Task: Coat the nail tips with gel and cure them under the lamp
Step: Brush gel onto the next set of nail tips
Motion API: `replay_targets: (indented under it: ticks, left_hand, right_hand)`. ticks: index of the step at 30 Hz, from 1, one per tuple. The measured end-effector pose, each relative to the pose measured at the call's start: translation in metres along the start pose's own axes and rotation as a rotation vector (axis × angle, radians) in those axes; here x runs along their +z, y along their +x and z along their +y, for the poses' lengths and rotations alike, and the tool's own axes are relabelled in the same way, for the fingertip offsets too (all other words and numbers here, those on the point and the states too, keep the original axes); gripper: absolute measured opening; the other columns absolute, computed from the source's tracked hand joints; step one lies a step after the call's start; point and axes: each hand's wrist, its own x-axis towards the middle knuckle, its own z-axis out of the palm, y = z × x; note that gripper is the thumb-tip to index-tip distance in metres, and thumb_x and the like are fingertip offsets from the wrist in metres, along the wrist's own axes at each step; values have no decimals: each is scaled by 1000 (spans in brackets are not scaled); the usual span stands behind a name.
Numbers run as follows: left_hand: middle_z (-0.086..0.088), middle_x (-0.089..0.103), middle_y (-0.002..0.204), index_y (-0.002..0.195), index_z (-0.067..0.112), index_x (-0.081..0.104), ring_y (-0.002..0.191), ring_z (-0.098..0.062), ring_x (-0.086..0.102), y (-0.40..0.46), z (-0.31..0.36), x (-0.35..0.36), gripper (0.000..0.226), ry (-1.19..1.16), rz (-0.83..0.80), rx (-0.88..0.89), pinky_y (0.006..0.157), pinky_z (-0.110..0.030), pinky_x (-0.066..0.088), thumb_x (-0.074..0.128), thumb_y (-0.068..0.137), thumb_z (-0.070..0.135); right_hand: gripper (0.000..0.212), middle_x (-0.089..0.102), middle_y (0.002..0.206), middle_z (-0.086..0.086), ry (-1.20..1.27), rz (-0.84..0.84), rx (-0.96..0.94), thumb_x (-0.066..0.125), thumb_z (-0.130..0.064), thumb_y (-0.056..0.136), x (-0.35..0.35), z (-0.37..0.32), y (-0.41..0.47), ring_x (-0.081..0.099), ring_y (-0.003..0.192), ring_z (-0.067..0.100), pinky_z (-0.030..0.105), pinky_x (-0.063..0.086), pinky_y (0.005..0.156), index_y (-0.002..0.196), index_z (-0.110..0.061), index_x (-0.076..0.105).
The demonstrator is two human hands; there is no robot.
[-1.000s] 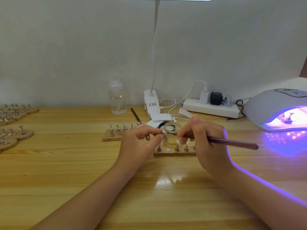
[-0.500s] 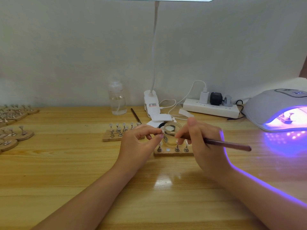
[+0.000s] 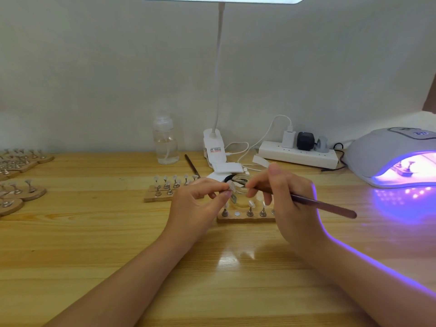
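My left hand (image 3: 197, 205) pinches a clear nail tip (image 3: 231, 185) on its small stand, held just above the table. My right hand (image 3: 286, 201) grips a dark reddish brush (image 3: 323, 205), its bristle end over the small glass gel jar (image 3: 240, 191), close to the held tip. In front of the jar lies a wooden holder (image 3: 245, 217) with several nail tips on metal stands and one bare magnet spot. The curing lamp (image 3: 391, 159) at the right glows purple, with a stand of tips inside.
A second wooden holder (image 3: 162, 193) with several tips lies left of the jar. More holders (image 3: 21, 192) crowd the table's left edge. At the back stand a clear bottle (image 3: 165, 143), a clip desk lamp (image 3: 214, 149), a power strip (image 3: 299, 154) and a spare brush (image 3: 192, 165).
The brush handle has swung slightly, its tail end shifting left and back right. The left hand keeps the nail tip in the same place.
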Motion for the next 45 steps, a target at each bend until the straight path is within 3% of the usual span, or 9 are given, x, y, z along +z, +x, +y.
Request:
replay_targets:
  ticks: [5,10,14,18,24,29,32,38,45]
  left_hand:
    - [9,67,78,78,26,70,77,-12,60,0,1,0,25,-8,-5,7,70,-7,42,70,73,1]
    - [7,68,80,83,21,71,75,-9,60,0,0,0,20,1,-9,11,70,-7,42,71,73,3]
    - [10,67,77,81,23,71,70,-1,57,0,-1,0,22,-2,-8,1,69,-6,42,71,73,2]
    - [11,67,76,79,24,71,70,-5,57,0,-1,0,23,-1,-4,-1,69,-8,42,71,73,2]
    - [9,67,74,79,22,72,69,-6,55,0,0,0,22,16,-8,-11,68,-8,42,71,73,1]
    - [6,67,76,80,21,72,70,-7,55,0,0,0,21,13,-7,-14,68,-9,42,71,73,1]
    - [5,67,77,76,24,71,70,-4,55,0,0,0,22,15,-6,0,69,-9,42,71,73,2]
    - [8,67,78,72,29,71,79,-13,58,1,-5,-2,17,6,32,17,73,-22,44,73,71,12]
    - [10,67,75,66,26,67,78,-17,59,1,-7,-1,14,-26,61,10,77,-29,46,75,69,15]
  right_hand:
    - [51,58,48,8,90,11,89,35,-40,88,0,-1,0,53,46,8,11,37,52,57,-13,65]
    - [45,61,57,-7,-44,-14,-6,33,-35,92,1,-3,0,56,54,1,13,42,56,66,-19,66]
    - [55,57,47,8,63,21,81,34,-42,88,0,-3,0,52,44,7,11,36,50,57,-8,64]
    - [45,60,54,-1,-42,0,-1,32,-37,91,0,-4,1,54,51,3,14,40,53,63,-20,64]
    - [53,56,46,4,-25,-12,6,31,-40,91,-1,-3,0,51,43,8,14,35,49,55,-16,62]
    - [51,61,55,-3,-158,-18,-54,31,-34,92,0,-2,1,54,51,2,16,41,53,64,-10,67]
    - [54,57,47,7,-26,4,35,33,-40,89,-1,-3,0,52,43,9,13,37,49,56,-10,64]
    - [45,59,54,2,47,88,57,32,-37,89,1,-4,-3,53,50,4,10,37,54,64,-16,64]
    - [39,60,64,-8,-139,12,-13,31,-31,90,4,-7,-7,53,58,-1,10,38,55,70,-18,62]
